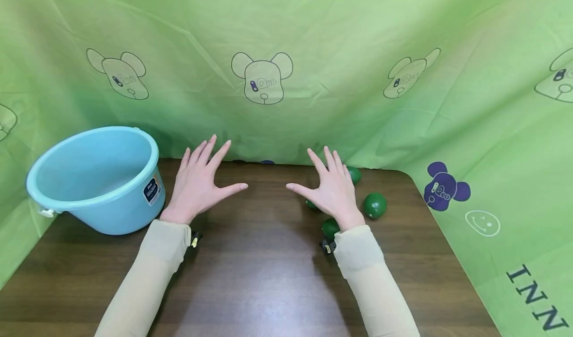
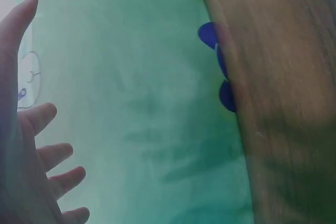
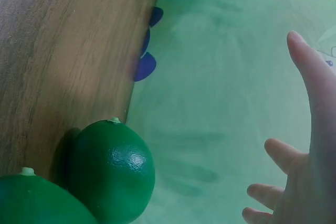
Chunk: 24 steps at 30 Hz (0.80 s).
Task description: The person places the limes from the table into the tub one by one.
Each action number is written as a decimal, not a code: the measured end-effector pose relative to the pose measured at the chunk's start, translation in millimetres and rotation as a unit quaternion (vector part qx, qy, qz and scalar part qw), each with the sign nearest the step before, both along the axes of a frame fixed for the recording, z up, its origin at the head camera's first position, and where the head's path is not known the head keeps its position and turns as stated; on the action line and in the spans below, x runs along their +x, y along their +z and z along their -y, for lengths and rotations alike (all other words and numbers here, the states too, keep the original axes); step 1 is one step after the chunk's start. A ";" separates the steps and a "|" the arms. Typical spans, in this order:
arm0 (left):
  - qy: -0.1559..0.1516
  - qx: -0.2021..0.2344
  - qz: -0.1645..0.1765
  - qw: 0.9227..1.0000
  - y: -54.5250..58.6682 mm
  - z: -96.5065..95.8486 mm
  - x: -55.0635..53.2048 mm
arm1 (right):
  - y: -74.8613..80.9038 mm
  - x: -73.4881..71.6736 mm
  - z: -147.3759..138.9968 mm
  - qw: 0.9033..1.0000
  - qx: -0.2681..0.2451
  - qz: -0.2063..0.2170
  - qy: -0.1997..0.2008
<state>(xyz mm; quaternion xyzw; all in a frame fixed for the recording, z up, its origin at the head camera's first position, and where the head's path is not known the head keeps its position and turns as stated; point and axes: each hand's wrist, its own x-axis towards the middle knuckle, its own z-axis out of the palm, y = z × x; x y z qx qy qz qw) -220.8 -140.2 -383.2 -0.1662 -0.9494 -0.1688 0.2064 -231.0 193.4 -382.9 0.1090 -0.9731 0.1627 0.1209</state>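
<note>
My left hand [image 1: 195,185] hovers over the table to the right of a light blue bucket [image 1: 112,217], its fingers spread and holding nothing. My right hand [image 1: 335,190] is likewise spread, raised above several green limes on the table's right side. One lime [image 1: 375,205] lies to the right of that hand, and another lime [image 1: 353,175] shows behind its fingers. A third lime [image 1: 330,227] sits by the right wrist, partly covered. In the right wrist view, a glossy lime [image 3: 113,171] with a pale stem end stands out, apart from the fingers.
The brown wooden table [image 1: 259,277] meets a green cloth [image 1: 268,128] printed with bear heads at the back and sides. The bucket has a white handle fitting [image 1: 47,212] and a dark label [image 1: 152,190]. Small dark devices [image 1: 328,247] are worn at both wrists.
</note>
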 end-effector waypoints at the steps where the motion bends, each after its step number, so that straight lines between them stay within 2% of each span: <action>1: -0.001 0.004 -0.006 1.000 0.5 0.5 1.2 | 0.1 0.8 -0.2 1.000 -0.002 0.000 -0.001; 14: -0.011 0.059 -0.050 0.997 11.6 12.6 19.6 | 5.0 7.3 -1.3 1.000 -0.018 -0.002 -0.001; 24: 0.001 0.112 -0.069 0.991 18.6 26.1 27.9 | 5.5 8.7 -2.9 0.999 -0.031 -0.015 -0.001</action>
